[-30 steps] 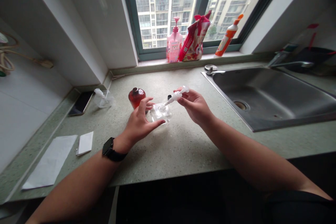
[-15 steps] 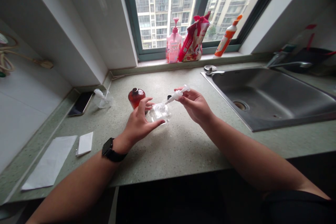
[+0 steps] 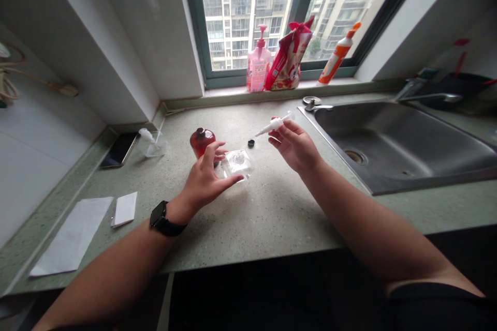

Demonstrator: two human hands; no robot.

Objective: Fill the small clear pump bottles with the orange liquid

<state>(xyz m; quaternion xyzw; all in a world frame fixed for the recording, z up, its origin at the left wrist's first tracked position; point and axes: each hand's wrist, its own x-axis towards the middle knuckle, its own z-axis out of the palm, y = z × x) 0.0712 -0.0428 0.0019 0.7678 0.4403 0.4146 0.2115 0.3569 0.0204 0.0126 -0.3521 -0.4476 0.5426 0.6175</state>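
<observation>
My left hand [image 3: 205,178] is wrapped round a clear square bottle [image 3: 237,162], its round neck uncovered and facing up. Between the thumb and fingers of my right hand [image 3: 295,144] is a white pump head [image 3: 275,124], its thin end pointing down and left, apart from the bottle. Just beyond my left hand stands a reddish-brown bottle [image 3: 202,140] without a cap, partly covered by my fingers. On the counter between my hands lies a small black cap [image 3: 251,143].
A second clear bottle with a white pump [image 3: 152,144] and a phone [image 3: 119,150] sit at the left. White papers [image 3: 72,238] lie in front of them. To the right is a steel sink [image 3: 330,150]. A pink pump bottle [image 3: 258,70] stands on the sill.
My right hand has drawn the pump head up and right, away from the clear bottle's neck. The black cap now shows fully. My left hand has hardly moved.
</observation>
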